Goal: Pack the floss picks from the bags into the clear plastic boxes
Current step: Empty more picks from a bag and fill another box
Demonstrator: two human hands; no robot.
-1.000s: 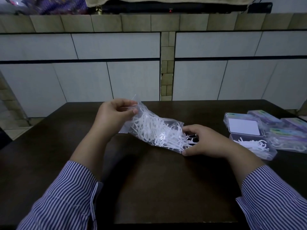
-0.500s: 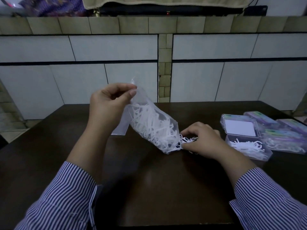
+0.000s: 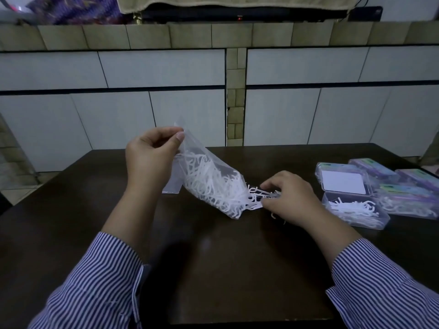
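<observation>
Head view: the bag tips higher and picks come spilling out its mouth.

The left hand (image 3: 152,157) pinches the top corner of the clear plastic bag of white floss picks (image 3: 209,184), lifted steeper than a second ago; the right hand (image 3: 288,200), fingers curled, gathers a small bunch of loose picks (image 3: 257,195) at the bag's low end on the dark wooden table (image 3: 213,257). The open clear plastic box (image 3: 356,211), partly filled, waits just to the right, so a transfer looks close.

A home room; tiled wall (image 3: 166,67), dark wooden table (image 3: 225,269), cloth-draped ledge (image 3: 237,2) above.
</observation>
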